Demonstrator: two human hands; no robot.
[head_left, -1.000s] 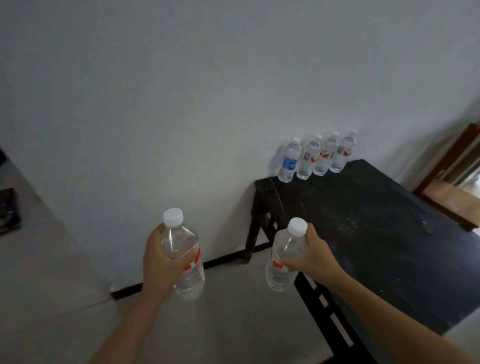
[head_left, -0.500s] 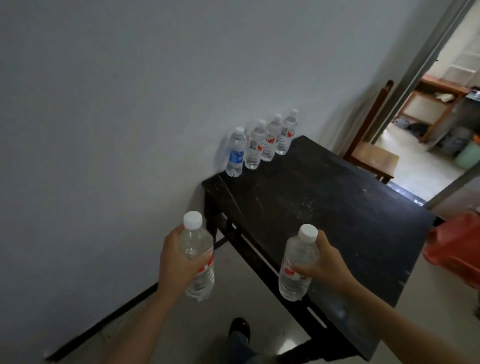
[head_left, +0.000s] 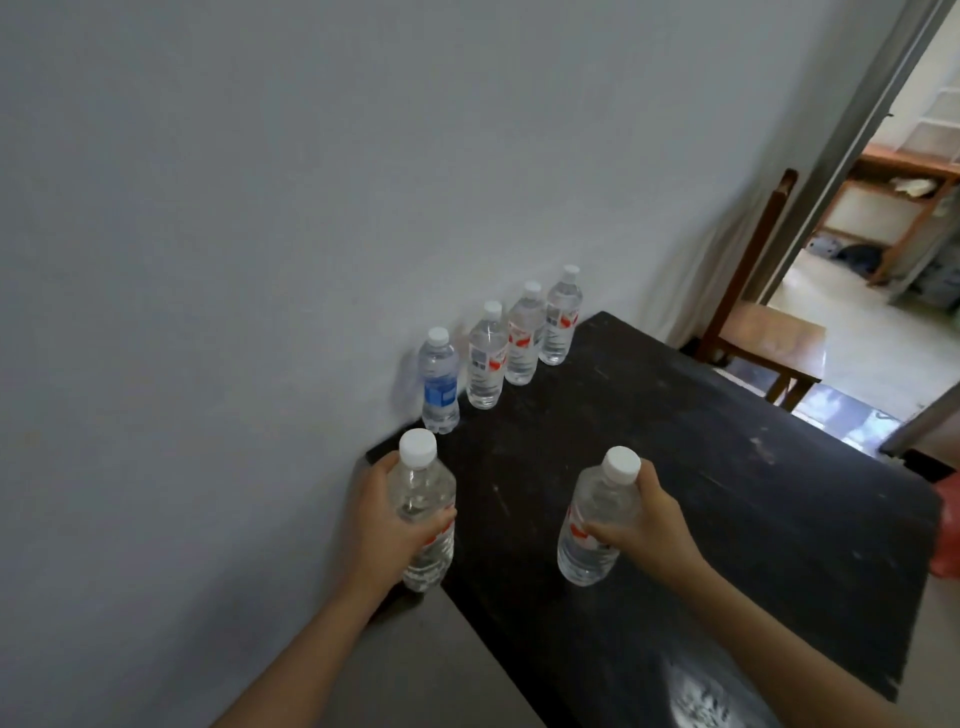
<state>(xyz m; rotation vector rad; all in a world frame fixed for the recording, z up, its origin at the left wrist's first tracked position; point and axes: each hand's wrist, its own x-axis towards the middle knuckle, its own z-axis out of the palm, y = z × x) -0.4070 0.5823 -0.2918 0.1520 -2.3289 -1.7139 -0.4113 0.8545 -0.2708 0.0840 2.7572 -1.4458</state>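
A smooth grey wall (head_left: 234, 234) fills the left side. The left hand (head_left: 382, 525) comes up from the bottom on a bare arm. Its fingers and thumb wrap round the middle of the left bottle (head_left: 422, 493). This is a clear, round plastic bottle with ridges, a white screw cap and a red label. The hand covers most of the label. The bottle stands straight up at the near left edge of the table (head_left: 701, 467), and I cannot tell if its bottom touches the top.

Behind it, against the wall, a blue bottle (head_left: 440, 387) with a blue label stands first in a row. Next come three bottles (head_left: 523, 340) with red labels. All four are clear with white caps and stand close side by side.

The table is black, flat and scratched, with pale dusty marks. The right bottle (head_left: 595, 525) looks like the left one and leans a little to the left over the table. The right hand (head_left: 652, 530) grips it from the right side, fingers curled across the label.

Far right is a brown wooden chair (head_left: 763, 332), partly behind the table. A red thing (head_left: 946, 530) is cut off by the edge and too blurry to name.
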